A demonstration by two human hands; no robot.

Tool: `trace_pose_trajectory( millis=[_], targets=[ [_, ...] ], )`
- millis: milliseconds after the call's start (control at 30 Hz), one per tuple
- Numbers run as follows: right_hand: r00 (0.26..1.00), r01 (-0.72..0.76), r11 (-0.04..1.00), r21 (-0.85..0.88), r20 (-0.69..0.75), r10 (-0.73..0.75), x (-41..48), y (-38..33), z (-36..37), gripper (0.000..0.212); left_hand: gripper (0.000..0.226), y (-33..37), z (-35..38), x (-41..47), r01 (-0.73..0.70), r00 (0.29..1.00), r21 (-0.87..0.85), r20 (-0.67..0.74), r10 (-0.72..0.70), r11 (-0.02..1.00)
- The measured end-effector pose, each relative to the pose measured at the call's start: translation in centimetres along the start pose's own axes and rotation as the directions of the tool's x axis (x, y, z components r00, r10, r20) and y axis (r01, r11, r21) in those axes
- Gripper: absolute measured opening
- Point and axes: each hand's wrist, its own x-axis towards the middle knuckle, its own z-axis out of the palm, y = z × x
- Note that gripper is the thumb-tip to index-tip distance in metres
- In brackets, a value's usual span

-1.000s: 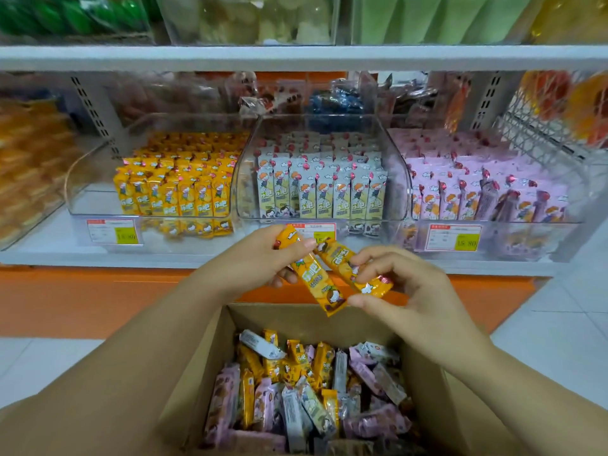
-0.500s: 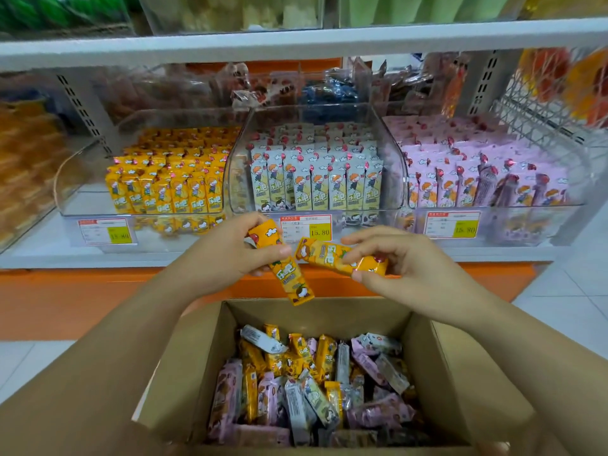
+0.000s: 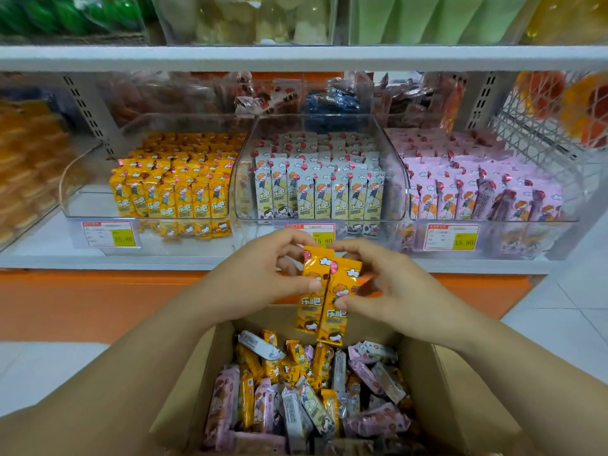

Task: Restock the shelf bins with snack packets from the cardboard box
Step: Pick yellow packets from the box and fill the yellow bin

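Two orange snack packets stand upright side by side above the open cardboard box (image 3: 454, 383). My left hand (image 3: 260, 274) pinches the left orange packet (image 3: 311, 301) and my right hand (image 3: 385, 284) pinches the right orange packet (image 3: 337, 311). The box holds a loose heap of orange, pink and white packets (image 3: 309, 399). On the shelf behind stand three clear bins: an orange-packet bin (image 3: 98, 210) at left, a white-packet bin (image 3: 322, 216) in the middle, a pink-packet bin (image 3: 493, 218) at right. Both hands hover just in front of the middle bin's price tag.
An upper shelf board (image 3: 296, 57) overhangs the bins. More snack bags lie behind the bins. A wire basket (image 3: 539, 126) hangs at right and a bin of orange goods (image 3: 23, 179) sits at far left. White floor tiles (image 3: 575, 317) flank the box.
Both packets were tilted and apart; now they are turned upright and brought together, edges overlapping. Both hands rose slightly toward the shelf.
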Motion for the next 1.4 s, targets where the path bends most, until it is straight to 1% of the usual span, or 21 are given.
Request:
trace_pose_trajectory(
  millis=[133, 233, 300, 433, 567, 667, 733, 800, 867, 933, 967, 1033, 1133, 1200, 1300, 1367, 1400],
  targets=[
    [0.999, 0.031, 0.999, -0.018, -0.039, -0.032, 1.1, -2.2, -0.5, 0.046, 0.031, 0.9, -1.3, -0.4, -0.055, 0.989, -0.043, -0.138, 0.049, 0.998],
    [0.994, 0.093, 0.989, -0.117, -0.047, -0.099, 3.0, -5.2, -0.7, 0.035, 0.029, 1.2, -3.4, -1.0, -0.118, 0.972, -0.068, -0.212, 0.101, 0.991],
    [0.986, 0.137, 0.976, -0.170, -0.067, -0.150, 4.6, -7.2, -0.3, 0.031, 0.031, 1.1, -5.1, -1.7, -0.151, 0.950, -0.101, -0.291, 0.116, 0.983],
    [0.961, 0.216, 0.948, -0.233, -0.123, -0.249, 7.8, -10.9, 1.6, 0.032, 0.031, 1.0, -8.3, -3.4, -0.252, 0.886, -0.195, -0.441, 0.145, 0.948],
    [0.936, 0.287, 0.912, -0.293, -0.117, -0.332, 11.3, -14.0, 4.2, 0.033, 0.025, 0.1, -11.5, -5.1, -0.314, 0.820, -0.225, -0.553, 0.145, 0.922],
    [0.911, 0.334, 0.886, -0.322, -0.131, -0.391, 14.3, -15.6, 6.1, 0.032, 0.022, -2.0, -14.2, -6.5, -0.308, 0.733, -0.197, -0.672, 0.100, 0.931],
    [0.897, 0.354, 0.884, -0.306, -0.157, -0.414, 16.5, -16.3, 7.4, 0.029, 0.019, -4.1, -15.7, -7.2, -0.245, 0.665, -0.178, -0.746, 0.031, 0.953],
    [0.895, 0.359, 0.880, -0.310, -0.153, -0.419, 19.0, -16.6, 9.0, 0.030, 0.016, -6.5, -17.1, -7.4, -0.101, 0.587, -0.126, -0.809, -0.044, 0.987],
    [0.912, 0.340, 0.882, -0.327, -0.115, -0.394, 21.5, -16.3, 10.6, 0.034, 0.019, -8.9, -18.1, -7.3, 0.059, 0.513, -0.067, -0.854, -0.088, 0.996],
    [0.931, 0.316, 0.885, -0.343, -0.068, -0.359, 24.0, -15.7, 12.1, 0.037, 0.023, -10.8, -18.9, -6.8, 0.214, 0.467, 0.007, -0.879, -0.096, 0.977],
    [0.936, 0.310, 0.880, -0.359, -0.045, -0.348, 25.0, -15.3, 12.9, 0.039, 0.025, -11.6, -19.3, -6.5, 0.289, 0.457, 0.034, -0.883, -0.106, 0.957],
    [0.950, 0.288, 0.867, -0.407, 0.006, -0.312, 27.0, -14.4, 14.4, 0.045, 0.028, -12.5, -19.7, -6.0, 0.386, 0.465, 0.051, -0.873, -0.146, 0.921],
    [0.977, 0.207, 0.811, -0.548, 0.069, -0.203, 29.4, -13.0, 16.0, 0.056, 0.030, -13.3, -20.1, -5.7, 0.430, 0.496, 0.044, -0.846, -0.195, 0.902],
    [0.985, 0.168, 0.770, -0.616, 0.068, -0.160, 30.5, -12.3, 16.7, 0.052, 0.029, -13.8, -20.4, -5.6, 0.448, 0.499, 0.027, -0.837, -0.224, 0.894],
    [0.983, 0.174, 0.675, -0.717, 0.080, -0.168, 31.3, -11.7, 17.7, 0.043, 0.026, -14.1, -20.7, -5.6, 0.456, 0.505, 0.031, -0.832, -0.230, 0.889],
    [0.980, 0.164, 0.616, -0.770, 0.055, -0.192, 31.3, -11.6, 18.1, 0.045, 0.027, -14.1, -20.6, -5.5, 0.453, 0.518, 0.040, -0.825, -0.226, 0.891],
    [0.978, 0.155, 0.608, -0.779, 0.034, -0.207, 31.2, -11.6, 18.1, 0.048, 0.028, -14.1, -20.6, -5.5, 0.449, 0.525, 0.047, -0.822, -0.220, 0.892]
  ],
)
